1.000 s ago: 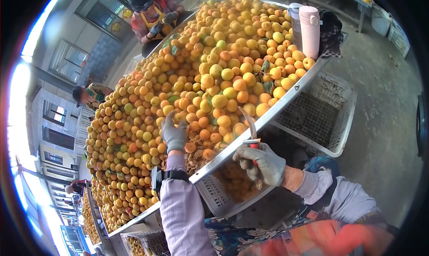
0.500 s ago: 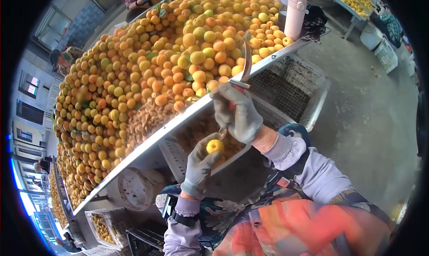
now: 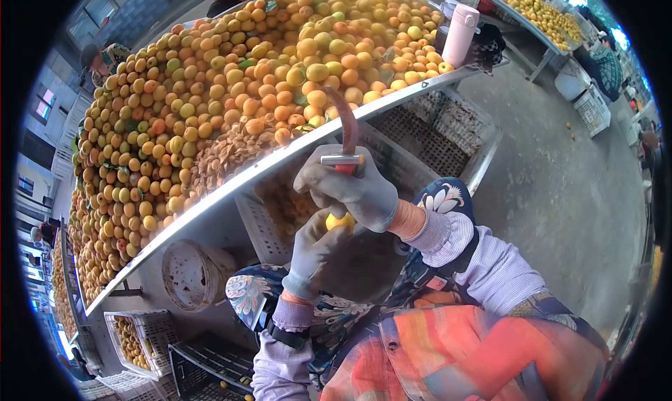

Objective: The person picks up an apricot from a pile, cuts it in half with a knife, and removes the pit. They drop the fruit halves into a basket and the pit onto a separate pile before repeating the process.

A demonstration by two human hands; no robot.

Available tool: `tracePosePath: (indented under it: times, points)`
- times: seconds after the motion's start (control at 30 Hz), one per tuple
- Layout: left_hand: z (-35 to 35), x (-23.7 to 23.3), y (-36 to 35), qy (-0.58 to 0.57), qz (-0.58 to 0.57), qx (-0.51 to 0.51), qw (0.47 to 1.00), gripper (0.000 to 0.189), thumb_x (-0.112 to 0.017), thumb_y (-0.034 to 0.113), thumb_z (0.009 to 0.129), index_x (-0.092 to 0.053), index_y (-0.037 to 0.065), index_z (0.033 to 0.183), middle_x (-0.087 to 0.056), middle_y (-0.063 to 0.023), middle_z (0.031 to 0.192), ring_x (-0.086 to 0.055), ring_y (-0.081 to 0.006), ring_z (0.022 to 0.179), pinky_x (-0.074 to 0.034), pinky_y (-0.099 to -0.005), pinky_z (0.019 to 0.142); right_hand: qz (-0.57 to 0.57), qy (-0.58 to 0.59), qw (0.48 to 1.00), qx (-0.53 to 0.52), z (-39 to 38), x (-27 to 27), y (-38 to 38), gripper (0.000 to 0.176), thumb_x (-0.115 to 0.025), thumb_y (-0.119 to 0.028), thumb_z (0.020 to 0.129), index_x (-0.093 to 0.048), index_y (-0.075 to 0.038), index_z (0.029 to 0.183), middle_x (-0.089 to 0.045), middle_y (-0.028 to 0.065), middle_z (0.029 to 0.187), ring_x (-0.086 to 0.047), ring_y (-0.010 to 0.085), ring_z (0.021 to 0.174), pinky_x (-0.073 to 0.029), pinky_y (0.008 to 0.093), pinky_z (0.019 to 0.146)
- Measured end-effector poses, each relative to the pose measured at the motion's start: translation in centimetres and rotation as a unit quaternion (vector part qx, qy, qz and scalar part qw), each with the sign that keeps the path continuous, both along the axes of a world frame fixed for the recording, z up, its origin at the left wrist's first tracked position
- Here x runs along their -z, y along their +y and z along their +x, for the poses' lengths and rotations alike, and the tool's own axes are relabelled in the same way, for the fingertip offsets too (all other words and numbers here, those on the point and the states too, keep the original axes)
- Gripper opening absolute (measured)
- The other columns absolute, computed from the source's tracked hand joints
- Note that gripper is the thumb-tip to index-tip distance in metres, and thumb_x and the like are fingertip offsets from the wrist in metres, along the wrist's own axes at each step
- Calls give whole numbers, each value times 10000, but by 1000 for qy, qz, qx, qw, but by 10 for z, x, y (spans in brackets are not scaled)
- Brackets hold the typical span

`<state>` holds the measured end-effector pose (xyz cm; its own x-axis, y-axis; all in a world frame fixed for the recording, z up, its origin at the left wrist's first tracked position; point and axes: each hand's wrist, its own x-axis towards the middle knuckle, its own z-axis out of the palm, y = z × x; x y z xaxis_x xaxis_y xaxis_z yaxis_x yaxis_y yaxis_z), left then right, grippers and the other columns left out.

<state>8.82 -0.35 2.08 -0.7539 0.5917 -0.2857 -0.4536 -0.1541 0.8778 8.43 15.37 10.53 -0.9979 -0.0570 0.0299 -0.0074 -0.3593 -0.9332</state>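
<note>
In a grey glove, my left hand (image 3: 308,254) is closed around a yellow apricot (image 3: 340,222). Just above it, my gloved right hand (image 3: 364,191) grips a knife with a curved blade (image 3: 344,117) and a red handle; the blade points up toward the fruit heap. The right fingers reach close over the apricot, and the handle's lower end is hidden behind them. A big heap of apricots (image 3: 203,86) covers the sloping metal-edged table ahead. Brown pits or scraps (image 3: 224,159) lie near its edge.
Below the table edge (image 3: 231,185) stand white crates (image 3: 255,226), one at right (image 3: 483,156), and a stained bucket (image 3: 189,275). Lower left are a crate with apricots (image 3: 136,341) and a black crate (image 3: 210,366). A pink bottle (image 3: 460,36) stands on the table; other people work beyond.
My right hand has come down and left over the apricot, now partly covering it. The knife blade has turned to lean left. The view has shifted slightly.
</note>
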Motion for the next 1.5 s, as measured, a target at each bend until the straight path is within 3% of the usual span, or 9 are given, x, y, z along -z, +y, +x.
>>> tracePosePath:
  times: [0.2,0.27,0.5,0.57,0.73,0.83,1.33,1.4,1.5]
  points:
    - [15,5,-4,-18,21,-9,1000,392,-689,53,841,-547,-43,1192,-625,-45,1066,-580,-93,942,-479,-232,831,151,152,975,-54,-6,18,3,95,-549,-132,902,-629,-85,882,-497,-67,603,-433,40,454,-332,194,436]
    - [16,-6,-5,8,22,-3,1000,408,-690,45,839,-541,-43,1209,-623,-44,1074,-580,-97,945,-478,-234,838,-279,-164,945,-46,-15,31,8,287,-446,-263,996,-600,-41,899,-304,-72,517,-286,39,393,-271,217,390]
    - [6,2,-13,82,16,-3,996,486,-695,48,838,-510,-19,1282,-590,-50,1150,-575,-110,964,-466,-246,883,-484,-126,862,-84,-14,37,24,298,-425,-315,1007,-585,-79,917,-271,-85,551,-229,41,393,-223,205,381]
    - [6,1,-17,59,18,-6,998,522,-703,44,828,-494,-3,1304,-582,-56,1146,-568,-116,995,-467,-252,887,-235,-136,962,-16,-5,24,26,285,-433,-310,1004,-577,-79,917,-307,-79,570,-250,43,403,-237,208,382]
    - [-5,-9,-18,60,54,-123,989,485,-690,69,831,-501,9,1274,-575,-53,1122,-576,-135,1007,-474,-255,891,85,-262,961,-24,14,27,24,292,-620,-359,875,-583,-72,916,-496,-6,633,-405,70,379,-331,305,235]
    - [-18,-22,-22,241,23,-102,965,433,-673,78,840,-519,12,1239,-568,-60,1136,-577,-133,997,-478,-254,884,232,-155,958,-66,23,31,16,289,-645,-354,867,-596,-71,901,-526,-15,654,-450,39,520,-400,212,460]
    - [-42,1,-14,242,42,-85,966,436,-641,21,854,-503,-14,1266,-599,-68,1107,-594,-132,966,-498,-256,861,450,-81,885,-87,3,67,14,203,-638,-230,850,-622,-33,896,-590,59,699,-518,113,653,-445,292,621]
    - [-45,6,-13,269,35,-93,958,438,-645,18,850,-503,-17,1263,-601,-72,1106,-599,-135,956,-506,-259,850,411,-84,905,-73,3,62,8,184,-601,-197,848,-555,-22,815,-557,128,651,-544,241,613,-443,351,607]
    - [-45,4,-14,241,52,-79,966,439,-654,14,843,-506,-22,1255,-605,-75,1091,-610,-145,937,-523,-267,828,430,-66,899,-54,1,64,5,180,-601,-188,847,-552,-19,812,-560,133,652,-548,257,613,-444,361,602]
